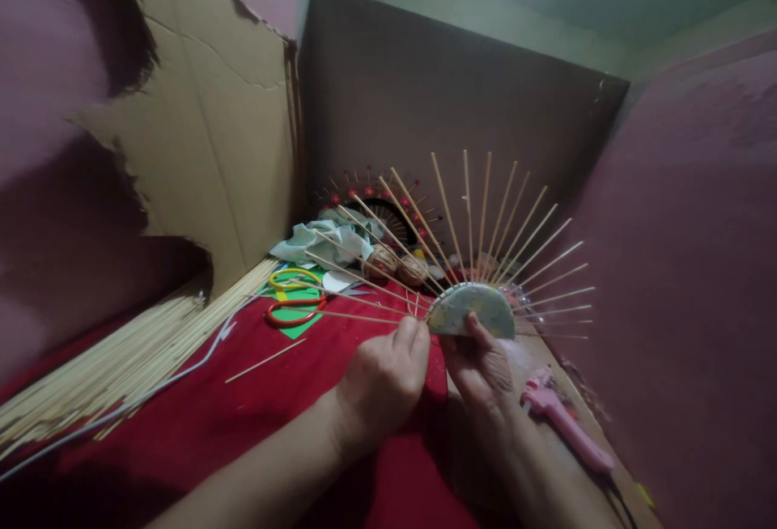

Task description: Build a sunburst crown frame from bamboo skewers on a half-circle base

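A pale green half-round piece (pixel 470 308) with a patterned face has many thin wooden sticks (pixel 479 213) fanning out from its curved edge. My right hand (pixel 482 363) grips this piece from below, thumb across its front face. At the piece's left corner, the fingers of my left hand (pixel 388 367) are pinched together near the base of the lowest sticks. A thin strand (pixel 415 302) loops just above those fingers. Whatever lies inside the pinch is hidden.
Red cloth (pixel 267 424) covers the surface. To the left lie a loose stick (pixel 265 361), scissors (pixel 295 310) and a heap of sticks (pixel 121 359). Twine balls (pixel 382 260) and crumpled fabric (pixel 331 239) sit behind. A pink glue gun (pixel 567 420) is at right; torn cardboard (pixel 212 108) leans left.
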A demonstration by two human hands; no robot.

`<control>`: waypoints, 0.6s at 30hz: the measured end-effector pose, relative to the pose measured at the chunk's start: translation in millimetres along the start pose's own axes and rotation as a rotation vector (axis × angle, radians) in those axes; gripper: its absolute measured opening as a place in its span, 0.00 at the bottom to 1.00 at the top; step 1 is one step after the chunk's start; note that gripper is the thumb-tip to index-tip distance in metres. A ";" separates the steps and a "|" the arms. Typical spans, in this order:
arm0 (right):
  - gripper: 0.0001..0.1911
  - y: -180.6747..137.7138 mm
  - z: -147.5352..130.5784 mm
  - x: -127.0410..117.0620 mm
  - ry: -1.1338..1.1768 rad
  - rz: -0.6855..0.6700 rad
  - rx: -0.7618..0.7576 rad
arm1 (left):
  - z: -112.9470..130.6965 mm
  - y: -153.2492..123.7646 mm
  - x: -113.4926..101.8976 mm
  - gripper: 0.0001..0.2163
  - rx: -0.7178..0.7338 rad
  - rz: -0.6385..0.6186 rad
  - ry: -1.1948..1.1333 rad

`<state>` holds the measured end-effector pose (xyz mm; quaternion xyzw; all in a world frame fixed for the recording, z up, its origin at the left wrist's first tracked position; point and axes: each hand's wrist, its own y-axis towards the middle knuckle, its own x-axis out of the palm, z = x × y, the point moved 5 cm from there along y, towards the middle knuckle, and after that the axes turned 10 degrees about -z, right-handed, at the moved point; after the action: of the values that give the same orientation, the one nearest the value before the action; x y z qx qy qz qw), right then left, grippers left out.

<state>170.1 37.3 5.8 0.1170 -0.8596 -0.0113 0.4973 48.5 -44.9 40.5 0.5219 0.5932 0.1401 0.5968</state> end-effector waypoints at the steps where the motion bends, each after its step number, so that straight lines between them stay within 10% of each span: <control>1: 0.08 0.3 -1.2 0.1 0.010 0.010 -0.007 | 0.3 -0.8 0.2 0.14 -0.004 -0.001 0.000; 18: 0.17 -0.5 -0.1 -2.5 -0.063 -0.062 -0.041 | -12.4 1.3 -6.8 0.11 -0.105 0.024 -0.240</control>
<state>171.4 37.3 3.6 0.1329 -0.8705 -0.0482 0.4715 36.7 -44.0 48.5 0.5099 0.5031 0.1148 0.6883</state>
